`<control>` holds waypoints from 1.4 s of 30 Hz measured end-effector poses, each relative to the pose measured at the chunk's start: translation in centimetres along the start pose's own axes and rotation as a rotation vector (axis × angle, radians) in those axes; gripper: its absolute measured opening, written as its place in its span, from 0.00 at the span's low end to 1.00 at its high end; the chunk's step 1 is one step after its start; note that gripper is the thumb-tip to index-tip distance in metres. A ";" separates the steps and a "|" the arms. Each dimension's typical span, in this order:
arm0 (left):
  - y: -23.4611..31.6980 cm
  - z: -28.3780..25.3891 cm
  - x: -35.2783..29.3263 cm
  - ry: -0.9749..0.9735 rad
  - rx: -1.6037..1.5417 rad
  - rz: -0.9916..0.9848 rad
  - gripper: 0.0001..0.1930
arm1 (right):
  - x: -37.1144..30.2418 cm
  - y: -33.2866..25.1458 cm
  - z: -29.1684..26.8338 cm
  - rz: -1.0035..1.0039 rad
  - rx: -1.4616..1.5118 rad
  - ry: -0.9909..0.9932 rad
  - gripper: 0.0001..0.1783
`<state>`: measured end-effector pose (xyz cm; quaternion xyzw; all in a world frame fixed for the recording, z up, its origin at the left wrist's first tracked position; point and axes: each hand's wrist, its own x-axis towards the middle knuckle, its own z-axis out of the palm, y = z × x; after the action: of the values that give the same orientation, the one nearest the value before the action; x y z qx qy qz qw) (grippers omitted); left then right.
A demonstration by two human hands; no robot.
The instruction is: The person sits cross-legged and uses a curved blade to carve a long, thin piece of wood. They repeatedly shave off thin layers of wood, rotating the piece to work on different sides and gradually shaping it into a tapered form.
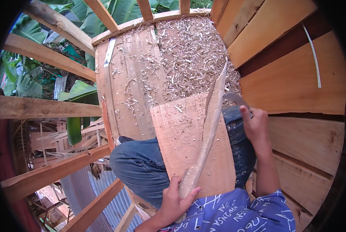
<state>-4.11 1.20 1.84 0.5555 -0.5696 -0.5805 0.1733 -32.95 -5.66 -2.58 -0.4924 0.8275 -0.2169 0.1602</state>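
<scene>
A long, roughly carved piece of wood (208,143) lies slantwise over my lap, its pointed tip far off and its narrower, handle-like end near me. Closed around that near end is my left hand (175,199). My right hand (256,125) grips a knife with a curved blade (235,98), its handle mostly hidden in the fingers. The blade is beside the upper part of the carved piece; whether they touch I cannot tell. Beneath the carved piece, a flat wooden board (180,143) rests across my legs, with a few wood chips on it.
Wood shavings (196,54) thickly cover the far floor and thin out over the floor planks (128,92) at left. A plank wall (297,58) rises close on my right. Along the left runs an open railing of wooden bars (53,107), with banana leaves (80,92) and corrugated metal sheets (103,193) beyond.
</scene>
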 end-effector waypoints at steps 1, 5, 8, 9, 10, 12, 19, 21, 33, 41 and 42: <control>-0.1 -0.4 0.0 0.039 0.014 0.022 0.21 | 0.1 0.4 -0.3 -0.007 0.049 0.000 0.37; -0.7 -0.8 0.9 0.101 -0.002 0.035 0.22 | -2.7 -1.4 -1.1 -0.193 0.098 -0.108 0.38; -0.8 -0.2 1.5 0.077 0.000 0.089 0.22 | -5.9 -3.4 0.9 -0.434 0.007 -0.298 0.36; -0.8 0.1 1.5 0.067 0.006 0.117 0.22 | -5.3 -3.6 1.2 -0.445 -0.026 -0.299 0.35; -0.8 0.1 1.6 0.067 0.005 0.106 0.22 | -4.7 -3.7 1.4 -0.470 -0.050 -0.305 0.35; -0.5 0.1 1.7 0.070 0.005 0.086 0.22 | -4.4 -3.4 1.5 -0.502 -0.053 -0.245 0.37; -0.5 0.0 0.9 -0.045 -0.011 0.052 0.22 | 3.6 0.5 -1.3 0.028 0.215 0.055 0.41; -0.7 -0.8 2.0 0.024 -0.029 0.072 0.22 | 2.6 -1.1 -1.1 -0.076 0.226 -0.015 0.39; -0.9 -2.3 3.1 -0.129 -0.234 0.259 0.20 | -6.6 -10.3 2.5 0.090 0.924 -0.638 0.14; -2.6 -5.1 2.4 -0.405 -0.231 0.330 0.31 | -6.5 -10.7 0.3 0.099 1.170 -0.445 0.12; -2.8 -5.8 2.2 -0.462 -0.214 0.307 0.32 | -6.5 -10.8 0.1 0.092 1.193 -0.417 0.13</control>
<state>1.28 -2.53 0.02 0.2943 -0.6069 -0.7154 0.1825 -21.86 -4.52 3.29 -0.3144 0.5360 -0.5330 0.5742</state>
